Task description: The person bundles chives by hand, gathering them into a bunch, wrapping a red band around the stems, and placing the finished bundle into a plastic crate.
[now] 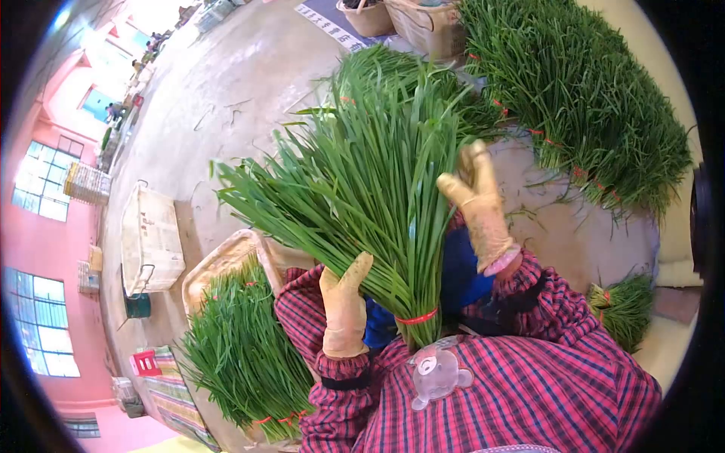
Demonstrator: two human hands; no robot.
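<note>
A large bundle of long green leaves (370, 189) stands fanned out before my body, its narrow base bound by a red band (417, 317) near my lap. My left hand (345, 306), in a pale yellow glove, is at the bundle's lower left side, thumb raised against the leaves and the other fingers hidden behind them. On the right, my right hand (477, 200) wears a similar glove. Its thumb and fingers are spread beside the leaves, slightly blurred, holding nothing.
Banded green bundles (574, 106) are piled at the upper right. More bundles (242, 347) fill a crate (198, 279) at the lower left. A white crate (155, 241) stands farther left; baskets (427, 26) are at the top. One small bundle (623, 309) lies right.
</note>
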